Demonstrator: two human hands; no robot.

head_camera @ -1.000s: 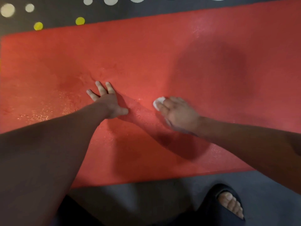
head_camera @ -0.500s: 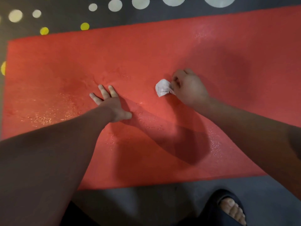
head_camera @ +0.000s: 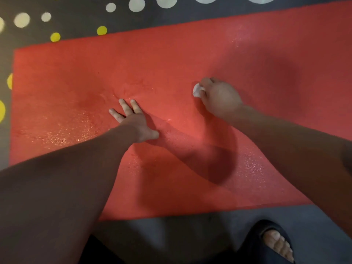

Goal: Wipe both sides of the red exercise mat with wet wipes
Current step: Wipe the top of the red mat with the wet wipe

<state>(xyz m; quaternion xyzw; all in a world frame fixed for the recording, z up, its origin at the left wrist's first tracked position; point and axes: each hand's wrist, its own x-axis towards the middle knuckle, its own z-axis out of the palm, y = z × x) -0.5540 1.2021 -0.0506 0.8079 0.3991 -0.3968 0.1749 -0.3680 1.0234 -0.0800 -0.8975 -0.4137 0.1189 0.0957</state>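
1. Red exercise mat [head_camera: 171, 60], glinting with pale speckles at lower left.
2. White wet wipe [head_camera: 197, 90], centre right.
3. Dark grey floor [head_camera: 76, 14], dotted white and yellow along the top and left of the frame.
4. Black sandal [head_camera: 253, 238], lower right.

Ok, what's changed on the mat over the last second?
The right hand slid the wipe over the mat toward its far edge, from level with the thumb of the left hand to beyond its fingertips. Its fingers lay over the wipe before; now they grip it bunched up. The left hand stayed spread flat on the mat in the same spot.
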